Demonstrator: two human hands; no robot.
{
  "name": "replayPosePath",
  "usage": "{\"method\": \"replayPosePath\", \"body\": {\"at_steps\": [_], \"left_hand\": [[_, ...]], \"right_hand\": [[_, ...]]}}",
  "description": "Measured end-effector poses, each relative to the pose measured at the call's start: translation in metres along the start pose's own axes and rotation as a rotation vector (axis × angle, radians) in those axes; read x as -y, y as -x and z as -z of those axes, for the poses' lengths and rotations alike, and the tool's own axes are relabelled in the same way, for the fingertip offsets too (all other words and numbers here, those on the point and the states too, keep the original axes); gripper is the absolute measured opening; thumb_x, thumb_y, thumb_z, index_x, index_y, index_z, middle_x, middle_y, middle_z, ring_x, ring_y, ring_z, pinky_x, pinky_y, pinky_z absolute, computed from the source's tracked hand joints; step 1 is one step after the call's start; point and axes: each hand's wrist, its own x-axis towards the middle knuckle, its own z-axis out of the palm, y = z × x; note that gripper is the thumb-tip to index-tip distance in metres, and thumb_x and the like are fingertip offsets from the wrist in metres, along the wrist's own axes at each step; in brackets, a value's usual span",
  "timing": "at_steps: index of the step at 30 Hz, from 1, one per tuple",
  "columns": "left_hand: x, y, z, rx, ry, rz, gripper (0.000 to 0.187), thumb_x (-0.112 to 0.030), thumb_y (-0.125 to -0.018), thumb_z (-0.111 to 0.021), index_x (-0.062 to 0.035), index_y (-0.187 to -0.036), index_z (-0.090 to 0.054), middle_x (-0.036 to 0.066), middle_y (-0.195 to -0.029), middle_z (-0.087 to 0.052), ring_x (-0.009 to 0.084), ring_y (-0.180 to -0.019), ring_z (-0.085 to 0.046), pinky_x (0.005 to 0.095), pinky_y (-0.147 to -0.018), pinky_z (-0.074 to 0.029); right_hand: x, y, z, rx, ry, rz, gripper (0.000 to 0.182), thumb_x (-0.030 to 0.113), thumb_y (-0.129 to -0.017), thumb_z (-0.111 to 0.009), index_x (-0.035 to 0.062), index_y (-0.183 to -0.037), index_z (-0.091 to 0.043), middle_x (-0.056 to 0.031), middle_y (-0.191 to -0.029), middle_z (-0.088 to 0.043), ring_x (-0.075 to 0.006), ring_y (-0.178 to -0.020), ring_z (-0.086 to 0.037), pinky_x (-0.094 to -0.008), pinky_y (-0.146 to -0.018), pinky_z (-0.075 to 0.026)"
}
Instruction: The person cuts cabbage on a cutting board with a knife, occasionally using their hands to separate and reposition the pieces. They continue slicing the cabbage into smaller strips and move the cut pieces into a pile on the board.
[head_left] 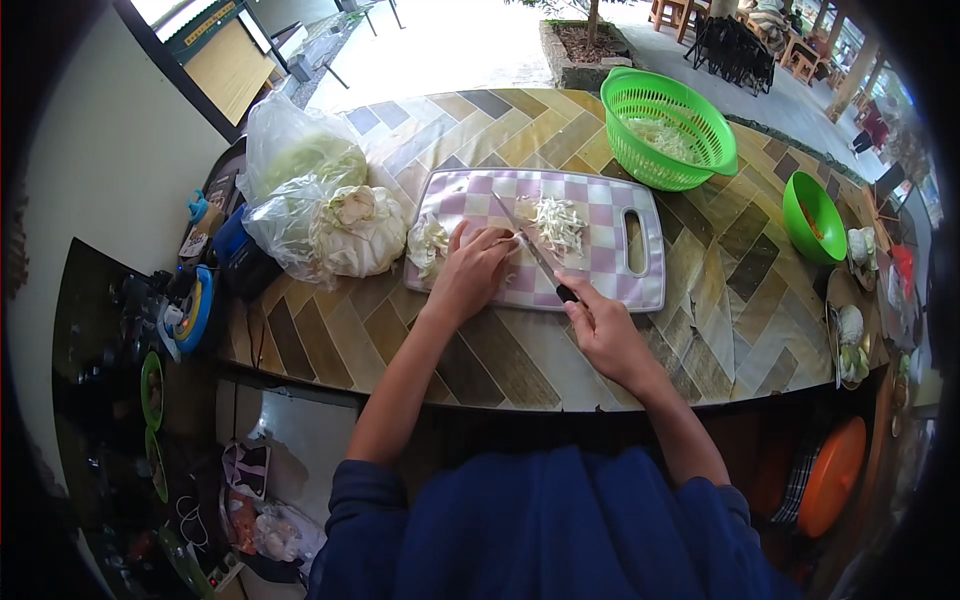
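Note:
My right hand (600, 328) is closed round the black handle of a knife (540, 262). The blade points up and to the left across a purple-and-white checked cutting board (592, 283). Close to the blade, my left hand (478, 265) has its fingers bent down on a piece of cabbage (517, 240), mostly hidden under them. Shredded cabbage (558, 226) lies in a heap right of the blade. Another cut portion of cabbage (427, 243) rests on the board's left side, beside my left hand.
Left of the board sit a pale cabbage (358, 232) and a clear plastic bag (300, 150) with more cabbage. A green colander (665, 92) holding shreds stands at the back right. Farther right are a green bowl (812, 215) with orange bits and wrapped vegetables (851, 330) near the table's edge.

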Motion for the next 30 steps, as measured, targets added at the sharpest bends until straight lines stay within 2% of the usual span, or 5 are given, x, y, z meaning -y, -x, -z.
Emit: {"method": "replayPosePath", "body": {"at_steps": [5, 11, 20, 26, 30], "left_hand": [[-0.004, -0.001, 0.001, -0.025, 0.005, 0.024, 0.022, -0.012, -0.092, -0.055, -0.0105, -0.111, -0.066, 0.005, -0.119, -0.063, 0.0245, -0.114, -0.058, 0.0435, -0.106, -0.032], [-0.006, 0.000, -0.002, -0.063, -0.003, 0.036, 0.027, -0.012, -0.091, -0.057, -0.0150, -0.116, -0.066, 0.002, -0.116, -0.062, 0.0220, -0.112, -0.058, 0.0434, -0.105, -0.032], [-0.009, 0.000, -0.001, -0.049, -0.052, 0.036, 0.036, -0.010, -0.085, -0.060, -0.0199, -0.119, -0.065, 0.001, -0.115, -0.060, 0.0214, -0.112, -0.056, 0.0435, -0.106, -0.031], [-0.006, 0.000, -0.002, -0.068, 0.027, 0.050, 0.029, -0.010, -0.088, -0.057, -0.0126, -0.116, -0.065, 0.003, -0.115, -0.063, 0.0226, -0.112, -0.058, 0.0424, -0.105, -0.033], [-0.006, 0.000, 0.000, -0.099, 0.027, 0.014, 0.026, -0.010, -0.088, -0.057, -0.0078, -0.112, -0.065, 0.005, -0.115, -0.065, 0.0240, -0.111, -0.059, 0.0411, -0.103, -0.035]], "right_hand": [[-0.009, 0.004, -0.007, -0.054, 0.128, 0.111, 0.036, 0.008, -0.096, -0.051, 0.0039, -0.132, -0.050, -0.0277, -0.098, -0.065, -0.0450, -0.090, -0.063, -0.0456, -0.077, -0.049], [-0.003, -0.008, 0.007, -0.041, 0.075, -0.017, 0.038, 0.008, -0.096, -0.051, 0.0045, -0.134, -0.049, -0.0267, -0.091, -0.064, -0.0454, -0.082, -0.062, -0.0462, -0.075, -0.049], [-0.008, -0.007, -0.007, -0.028, -0.202, -0.178, 0.037, 0.009, -0.099, -0.050, 0.0067, -0.136, -0.049, -0.0163, -0.076, -0.058, -0.0181, -0.061, -0.048, -0.0324, -0.067, -0.046], [-0.002, -0.005, 0.001, -0.078, -0.138, -0.084, 0.037, 0.009, -0.099, -0.050, 0.0071, -0.136, -0.050, -0.0168, -0.077, -0.060, -0.0174, -0.061, -0.051, -0.0327, -0.066, -0.047], [0.005, 0.000, 0.004, 0.018, -0.047, -0.087, 0.037, 0.010, -0.098, -0.051, 0.0049, -0.135, -0.050, -0.0225, -0.085, -0.064, -0.0283, -0.068, -0.060, -0.0366, -0.071, -0.049]]}}
